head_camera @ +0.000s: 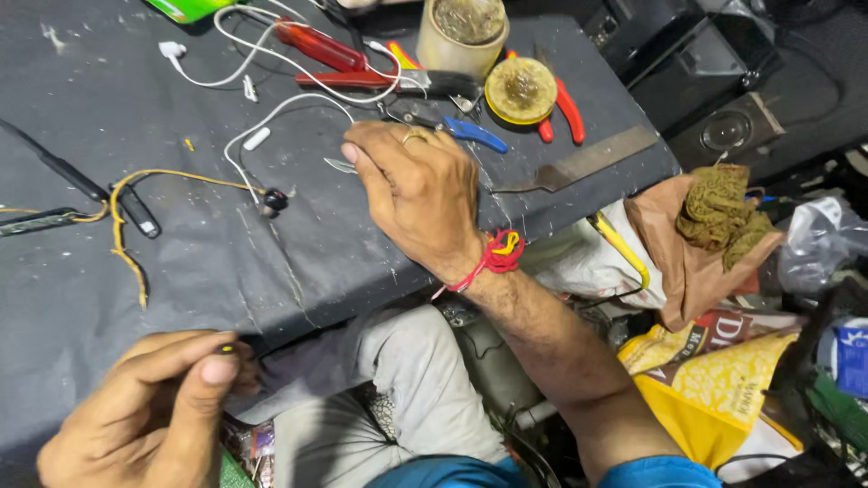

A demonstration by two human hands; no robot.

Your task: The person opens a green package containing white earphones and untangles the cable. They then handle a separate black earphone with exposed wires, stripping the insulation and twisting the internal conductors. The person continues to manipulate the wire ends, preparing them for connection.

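**Inspector:** Head view, looking down on a dark grey work table [136, 271]. Report the right hand.

**Assistant:** The right hand [418, 194] rests on the table with its knuckles up and fingers curled under. A thin metal tip [339, 165], like tweezers or a small blade, sticks out past the thumb, so the hand is clenched on that tool. A ring is on one finger and a red and yellow thread [495, 253] is tied round the wrist.

**Inspector:** And the left hand?

**Assistant:** The left hand [149, 407] is low in the view, off the near table edge, above the lap. Thumb and forefinger pinch a very small dark piece with a yellow spot [226, 348]. What the piece is, I cannot tell.

**Inspector:** Where is the earphone?

**Assistant:** A black earbud [274, 201] lies on the table just left of the right hand, not touching it. A white cable [271, 113] and a yellow wire [122, 226] both run to it.

**Inspector:** Surroundings?

**Assistant:** Behind the right hand: a red-handled screwdriver [321, 47], blue-handled pliers [452, 126], red-handled cutters [565, 108], a round tin [461, 32] and its open lid [520, 90], and a flat metal file [588, 163]. A black probe [136, 210] lies at the left. Right of the table are a brown bag holding a fibrous wad [719, 212] and a yellow packet [714, 380].
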